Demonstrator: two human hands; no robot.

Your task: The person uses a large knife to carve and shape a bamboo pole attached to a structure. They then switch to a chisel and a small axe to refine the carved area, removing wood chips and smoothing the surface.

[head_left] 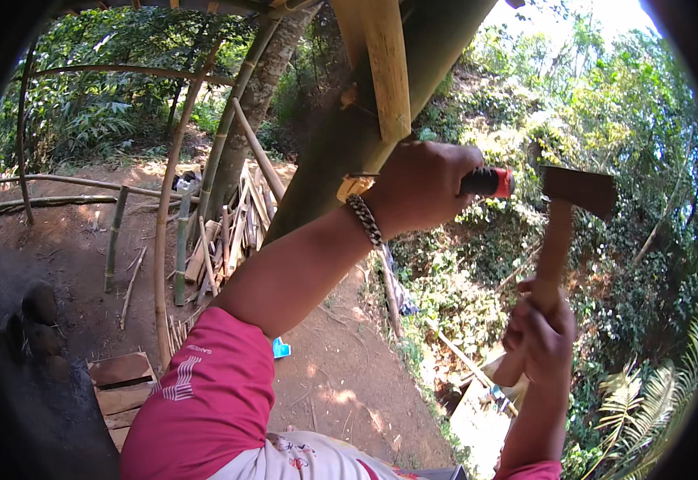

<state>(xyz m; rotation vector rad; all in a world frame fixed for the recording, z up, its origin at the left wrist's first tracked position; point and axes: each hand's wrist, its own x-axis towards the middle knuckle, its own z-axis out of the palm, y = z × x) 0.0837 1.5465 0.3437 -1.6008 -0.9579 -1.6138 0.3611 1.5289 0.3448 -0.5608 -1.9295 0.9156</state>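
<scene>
My left hand [429, 188], with a chain bracelet at its wrist, is closed around a chisel; the black and red handle [489, 182] sticks out to the right. Most of the blade is hidden by my hand. Just left of the fist, a pale cut [353, 188] shows in a thick, slanting greenish pole [325, 160]. My right hand [543, 328] grips a hatchet by its wooden handle [555, 248]. The dark hatchet head [579, 190] is raised level with the chisel handle, a small gap apart from its end.
A split wooden brace [385, 72] meets the pole above my left hand. Thin bamboo posts and rails [113, 240] stand at left, near stacked firewood [237, 228]. Boards [121, 392] lie lower left, and a blue object [282, 349] on the dirt. Dense foliage [645, 272] covers the right slope.
</scene>
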